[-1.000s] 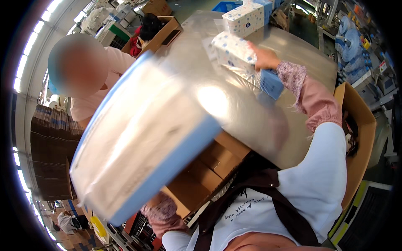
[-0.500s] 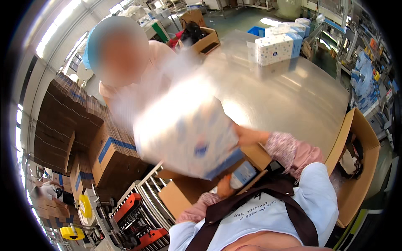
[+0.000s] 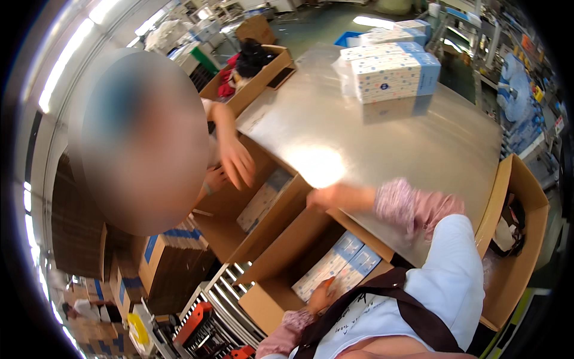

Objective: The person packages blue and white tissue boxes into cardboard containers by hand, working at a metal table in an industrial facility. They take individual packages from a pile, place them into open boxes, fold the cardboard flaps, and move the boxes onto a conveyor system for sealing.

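Observation:
My left hand [image 3: 323,295] reaches into an open cardboard box [image 3: 288,245] in front of me, fingers extended against white-and-blue patterned packs [image 3: 345,254]. The packs lie side by side at the bottom of the box. Above the box's far right corner, beside the metal table's edge, is my right hand [image 3: 339,197]. Motion blurs its fingers, and whether it touches the box flap is unclear. Just beyond stands a second open box [image 3: 263,222] with a similar pack [image 3: 263,200] inside. A co-worker's hand [image 3: 237,161] hangs over that box.
More patterned packs [image 3: 388,78] stand on the metal table [image 3: 412,149] at its far side. An open carton [image 3: 508,263] with dark items is on my right. Roller conveyor [image 3: 224,290] runs at the left, near stacked flat cartons [image 3: 173,257]. The co-worker leans in from the left.
The large white-and-blue pack held up over the box is no longer raised; packs now show inside the box. My right hand has moved slightly left. The co-worker has leaned closer, hands over the second box.

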The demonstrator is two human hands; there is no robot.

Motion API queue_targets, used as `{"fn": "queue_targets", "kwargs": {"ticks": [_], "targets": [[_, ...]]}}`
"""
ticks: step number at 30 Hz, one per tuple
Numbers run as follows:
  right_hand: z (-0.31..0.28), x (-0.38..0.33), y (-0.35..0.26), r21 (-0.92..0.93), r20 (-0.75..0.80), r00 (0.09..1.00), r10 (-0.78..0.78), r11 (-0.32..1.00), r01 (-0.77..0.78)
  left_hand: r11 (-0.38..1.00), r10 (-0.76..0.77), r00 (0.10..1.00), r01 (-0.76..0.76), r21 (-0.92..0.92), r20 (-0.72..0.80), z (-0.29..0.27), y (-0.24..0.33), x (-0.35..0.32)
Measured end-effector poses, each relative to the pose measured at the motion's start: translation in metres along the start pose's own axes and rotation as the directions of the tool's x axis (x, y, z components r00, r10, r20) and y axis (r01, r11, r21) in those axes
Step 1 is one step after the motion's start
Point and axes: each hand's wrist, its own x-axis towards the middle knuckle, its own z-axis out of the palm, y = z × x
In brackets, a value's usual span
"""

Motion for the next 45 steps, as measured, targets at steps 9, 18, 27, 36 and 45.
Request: {"fn": "queue_targets", "kwargs": {"ticks": [9, 18, 27, 36, 45], "targets": [[-0.297, -0.031, 0.239, -0.711, -0.509, 0.738, 0.443, 0.267, -0.651, 0.976, 0.219, 0.971, -0.220, 0.003, -0.092, -0.122, 0.140, 0.099], [-0.244, 0.003, 0.188, -0.710, -0.091, 0.974, 0.208, 0.672, -0.210, 0.637, 0.635, 0.752, -0.382, 0.669, -0.176, -0.178, 0.283, 0.250], [-0.349, -0.116, 0.243, -0.715, -0.607, 0.653, 0.453, 0.049, -0.698, 0.830, 0.164, 0.977, -0.060, 0.555, -0.140, -0.182, 0.353, 0.327], [-0.355, -0.135, 0.192, -0.485, -0.475, 0.458, 0.751, 0.211, -0.849, 0.767, 0.551, 0.631, -0.641, 0.034, -0.546, -0.216, 0.315, 0.185], [-0.263, -0.209, 0.138, -0.413, -0.478, 0.561, 0.676, 0.391, -0.823, 0.881, 0.406, 0.788, -0.472, -0.031, -0.462, -0.233, 0.135, -0.066]]}}
